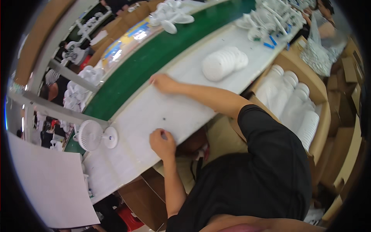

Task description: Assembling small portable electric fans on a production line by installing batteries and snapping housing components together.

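Observation:
My left hand (162, 144) is above the white worktable, close to its near edge, its fingers curled in loosely. Whatever it may hold is hidden. A tiny dark piece (164, 119) lies on the tabletop just beyond it. Farther out, my right hand (165, 83) reaches to the border between table and green belt, its fingers bent together; I cannot make out anything in them. To the left stands a small white desk fan (90, 135) with a round base (111, 137). Stacked white round covers (222, 64) lie to the right of my right hand.
Beyond the white table (131, 112) runs a green conveyor belt (154, 60) carrying white fan parts (170, 16). More parts (266, 21) and blue pieces (269, 45) lie at the far right. An open carton (324, 112) holds bagged white stacks beside me. A person (326, 19) sits beyond.

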`<action>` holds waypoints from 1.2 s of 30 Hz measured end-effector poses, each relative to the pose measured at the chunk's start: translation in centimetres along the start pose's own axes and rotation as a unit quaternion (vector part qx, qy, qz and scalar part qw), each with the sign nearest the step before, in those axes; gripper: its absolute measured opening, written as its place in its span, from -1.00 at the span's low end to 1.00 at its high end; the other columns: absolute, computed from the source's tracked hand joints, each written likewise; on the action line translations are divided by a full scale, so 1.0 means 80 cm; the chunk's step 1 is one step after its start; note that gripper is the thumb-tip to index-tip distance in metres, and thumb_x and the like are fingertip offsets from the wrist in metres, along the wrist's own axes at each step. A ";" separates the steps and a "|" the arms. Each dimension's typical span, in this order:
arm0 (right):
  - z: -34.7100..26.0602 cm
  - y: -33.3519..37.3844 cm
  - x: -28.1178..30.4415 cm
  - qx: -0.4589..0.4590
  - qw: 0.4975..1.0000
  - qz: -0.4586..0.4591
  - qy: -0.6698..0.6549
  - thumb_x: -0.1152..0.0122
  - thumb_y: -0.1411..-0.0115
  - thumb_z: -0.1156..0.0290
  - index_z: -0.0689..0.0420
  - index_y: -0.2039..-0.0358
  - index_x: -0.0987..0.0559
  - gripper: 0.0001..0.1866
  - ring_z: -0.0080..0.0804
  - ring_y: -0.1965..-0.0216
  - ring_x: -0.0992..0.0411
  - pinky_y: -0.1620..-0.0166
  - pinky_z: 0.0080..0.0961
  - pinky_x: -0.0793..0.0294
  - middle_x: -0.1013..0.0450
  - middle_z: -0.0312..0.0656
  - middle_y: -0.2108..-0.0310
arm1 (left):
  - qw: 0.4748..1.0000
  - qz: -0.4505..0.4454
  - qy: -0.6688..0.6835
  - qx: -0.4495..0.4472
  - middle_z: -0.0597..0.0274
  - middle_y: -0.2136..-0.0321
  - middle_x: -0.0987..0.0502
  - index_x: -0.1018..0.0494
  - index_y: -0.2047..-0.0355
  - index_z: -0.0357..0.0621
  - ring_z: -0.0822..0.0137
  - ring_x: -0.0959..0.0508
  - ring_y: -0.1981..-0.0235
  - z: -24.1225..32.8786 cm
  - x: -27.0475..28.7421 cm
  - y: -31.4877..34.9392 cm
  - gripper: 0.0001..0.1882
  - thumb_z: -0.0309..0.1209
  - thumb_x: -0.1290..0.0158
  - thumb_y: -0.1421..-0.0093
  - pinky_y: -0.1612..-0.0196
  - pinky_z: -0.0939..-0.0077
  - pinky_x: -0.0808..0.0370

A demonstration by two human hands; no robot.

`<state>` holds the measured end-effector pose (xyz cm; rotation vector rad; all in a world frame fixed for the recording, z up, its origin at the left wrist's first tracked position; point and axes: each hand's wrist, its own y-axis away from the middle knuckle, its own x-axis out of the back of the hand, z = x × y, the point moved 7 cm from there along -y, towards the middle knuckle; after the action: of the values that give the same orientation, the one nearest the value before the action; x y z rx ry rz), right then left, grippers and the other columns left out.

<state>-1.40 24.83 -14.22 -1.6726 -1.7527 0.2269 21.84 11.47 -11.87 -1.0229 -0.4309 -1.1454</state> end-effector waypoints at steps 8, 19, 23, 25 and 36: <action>-0.136 0.141 0.237 -0.128 0.990 0.038 0.047 -0.08 -0.11 0.55 0.13 0.24 -0.61 -0.79 -0.40 0.57 -0.32 0.42 -0.49 -0.35 -0.47 -0.21 0.55 | 0.999 -0.006 -0.020 -0.039 0.14 0.45 -0.49 -0.45 0.42 -0.17 0.11 -0.43 0.37 0.003 0.018 -0.008 -0.92 -0.50 -0.05 -0.02 0.21 0.34 -0.40; -0.028 0.213 0.499 -0.276 0.888 0.228 0.288 -0.16 -0.05 0.51 0.09 0.07 -0.57 -0.63 -0.28 0.38 -0.44 0.22 -0.41 -0.48 -0.51 -0.12 0.28 | 0.996 -0.014 -0.076 -0.044 0.16 0.40 -0.50 -0.45 0.41 -0.18 0.14 -0.44 0.31 0.001 0.020 -0.002 -0.92 -0.47 -0.02 -0.06 0.17 0.37 -0.40; 0.010 0.166 0.493 -0.146 0.875 0.288 0.360 -0.16 -0.02 0.46 0.06 0.01 -0.53 -0.56 -0.07 0.20 -0.46 0.11 -0.30 -0.47 -0.46 0.02 0.13 | 0.997 -0.007 -0.080 -0.021 0.16 0.39 -0.50 -0.45 0.41 -0.18 0.14 -0.43 0.30 -0.004 0.028 0.002 -0.92 -0.47 -0.01 -0.06 0.17 0.37 -0.40; 0.025 0.143 0.509 -0.097 0.847 0.325 0.409 -0.14 -0.02 0.44 0.06 0.00 -0.53 -0.55 0.04 0.14 -0.44 0.08 -0.24 -0.45 -0.42 0.08 0.10 | 0.997 -0.002 -0.072 -0.040 0.15 0.40 -0.50 -0.44 0.42 -0.20 0.13 -0.44 0.31 -0.007 0.029 0.011 -0.92 -0.48 -0.01 -0.05 0.17 0.37 -0.40; 0.119 0.103 0.609 -0.209 0.845 0.165 0.463 -0.30 -0.04 0.30 0.17 0.10 -0.57 -0.60 -0.06 0.13 -0.45 0.07 -0.26 -0.46 -0.47 0.03 0.12 | 0.998 0.036 -0.028 -0.036 0.15 0.41 -0.48 -0.44 0.45 -0.19 0.10 -0.41 0.34 -0.014 0.000 0.018 -0.92 -0.54 -0.04 0.01 0.18 0.34 -0.39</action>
<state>3.25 74.63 -8.66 -1.8967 -0.7939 -0.7594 22.89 10.55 -13.05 -1.1271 -0.3970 -1.0752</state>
